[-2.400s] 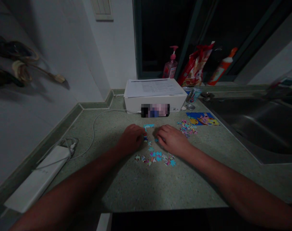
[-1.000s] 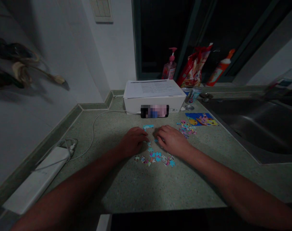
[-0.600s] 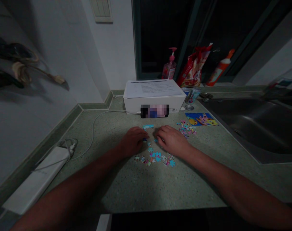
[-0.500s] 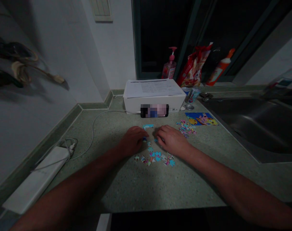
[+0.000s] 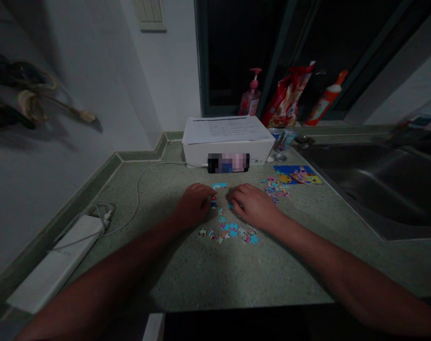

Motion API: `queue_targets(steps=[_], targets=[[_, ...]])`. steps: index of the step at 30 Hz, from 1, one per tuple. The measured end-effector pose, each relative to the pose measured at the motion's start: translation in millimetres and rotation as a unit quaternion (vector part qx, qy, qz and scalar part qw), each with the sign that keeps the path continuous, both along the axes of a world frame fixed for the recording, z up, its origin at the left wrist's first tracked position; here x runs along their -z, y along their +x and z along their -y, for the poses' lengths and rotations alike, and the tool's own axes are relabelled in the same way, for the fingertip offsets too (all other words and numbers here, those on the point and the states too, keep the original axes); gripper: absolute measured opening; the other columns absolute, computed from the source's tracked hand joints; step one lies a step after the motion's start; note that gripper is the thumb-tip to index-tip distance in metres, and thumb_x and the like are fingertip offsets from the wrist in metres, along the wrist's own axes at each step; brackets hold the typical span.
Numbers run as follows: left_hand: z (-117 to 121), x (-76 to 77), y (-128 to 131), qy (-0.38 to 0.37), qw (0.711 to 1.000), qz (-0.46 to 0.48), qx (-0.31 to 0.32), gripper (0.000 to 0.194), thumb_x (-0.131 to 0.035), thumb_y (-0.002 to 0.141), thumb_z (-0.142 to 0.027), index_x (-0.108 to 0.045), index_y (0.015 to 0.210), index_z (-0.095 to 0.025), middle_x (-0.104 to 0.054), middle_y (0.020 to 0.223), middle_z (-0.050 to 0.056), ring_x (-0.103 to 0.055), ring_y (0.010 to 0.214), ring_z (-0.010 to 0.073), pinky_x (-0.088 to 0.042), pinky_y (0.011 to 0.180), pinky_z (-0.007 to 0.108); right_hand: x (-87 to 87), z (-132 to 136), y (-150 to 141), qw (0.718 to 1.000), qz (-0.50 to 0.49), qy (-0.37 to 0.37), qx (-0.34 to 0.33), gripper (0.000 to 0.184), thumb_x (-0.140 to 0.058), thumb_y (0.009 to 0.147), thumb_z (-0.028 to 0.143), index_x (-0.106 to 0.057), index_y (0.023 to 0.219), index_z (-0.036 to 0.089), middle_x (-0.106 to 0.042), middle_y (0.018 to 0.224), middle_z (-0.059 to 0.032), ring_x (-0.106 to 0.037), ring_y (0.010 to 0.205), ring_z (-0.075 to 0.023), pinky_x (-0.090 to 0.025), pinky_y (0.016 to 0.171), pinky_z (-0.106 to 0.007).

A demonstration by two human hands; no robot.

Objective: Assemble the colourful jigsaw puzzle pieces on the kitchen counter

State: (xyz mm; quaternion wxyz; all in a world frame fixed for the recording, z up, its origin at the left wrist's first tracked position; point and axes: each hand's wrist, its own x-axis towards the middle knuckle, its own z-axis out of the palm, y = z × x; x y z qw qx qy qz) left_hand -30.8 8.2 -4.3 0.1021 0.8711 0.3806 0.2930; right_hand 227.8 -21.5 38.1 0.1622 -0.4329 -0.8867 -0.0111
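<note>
The left hand (image 5: pixel 194 206) has drawn back slightly, uncovering a small puzzle piece (image 5: pixel 214 202) beside its curled fingers; the right hand (image 5: pixel 254 207) lies curled just above the scattered pieces (image 5: pixel 229 232) — whether either grips anything, I cannot tell. The speckled counter (image 5: pixel 187 279) runs toward its near edge, the steel sink (image 5: pixel 389 189) off right.
</note>
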Motion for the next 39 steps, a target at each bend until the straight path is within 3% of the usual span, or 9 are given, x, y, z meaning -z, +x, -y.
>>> queue_targets(steps=[25,39], targets=[[-4,6.3,-3,0.014,0.998,0.011,-0.058,0.046,-0.053,0.083,-0.004,-0.076,0.119,-0.022,-0.081,0.117,0.008,-0.072,0.113,0.0281,-0.059,0.107,0.054,6.5,5,-7,0.999,0.005,-0.002,-0.034,0.019,-0.057,0.104,0.017,-0.076,0.102,0.018,-0.074,0.098,-0.0105,-0.064,0.094,-0.0249,-0.045,0.081,-0.036],[-4,7.3,-3,0.020,0.998,0.006,-0.062,0.045,-0.053,0.084,-0.007,-0.076,0.121,-0.021,-0.081,0.118,0.008,-0.073,0.113,0.0283,-0.060,0.107,0.054,-7.0,-1,4,0.997,0.066,0.017,0.028,0.017,-0.061,0.104,0.017,-0.076,0.096,0.018,-0.074,0.093,-0.0113,-0.065,0.089,-0.0254,-0.045,0.078,-0.038]])
